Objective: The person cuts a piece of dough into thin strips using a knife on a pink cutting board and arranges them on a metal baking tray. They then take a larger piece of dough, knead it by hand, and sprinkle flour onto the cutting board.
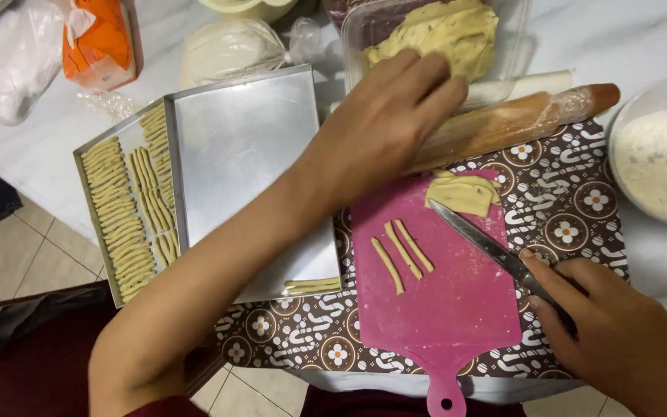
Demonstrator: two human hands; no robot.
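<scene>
Head cam looked straight down at your work area. Your right hand was closed around the handle of a knife, blade angled up and left w/ the tip touching the small folded dough piece at the top of the pink cutting board. Three cut dough strips lay side by side on the board, just left of the blade, slightly tilted. Your left hand reached across above the board, palm down, fingers loosely curled and together, resting at the left end of the wooden rolling pin; can't tell whether it actually gripped the pin or only lay on it. Pin was wrapped in clear film and lay diagonally along the board's top edge. Behind your left hand sat a clear plastic container w/ a lump of herb-flecked dough. Board rested on a brown patterned mat w/ white flowers. Left of the board, two metal baking trays: nearer tray mostly bare, w/ a few strips at its bottom right corner; farther tray, partly under it, was filled w/ rows of strips. Bowl of flour stood at the right edge, well apart from your right hand. Orange packet and plastic bags sat at the back left.
</scene>
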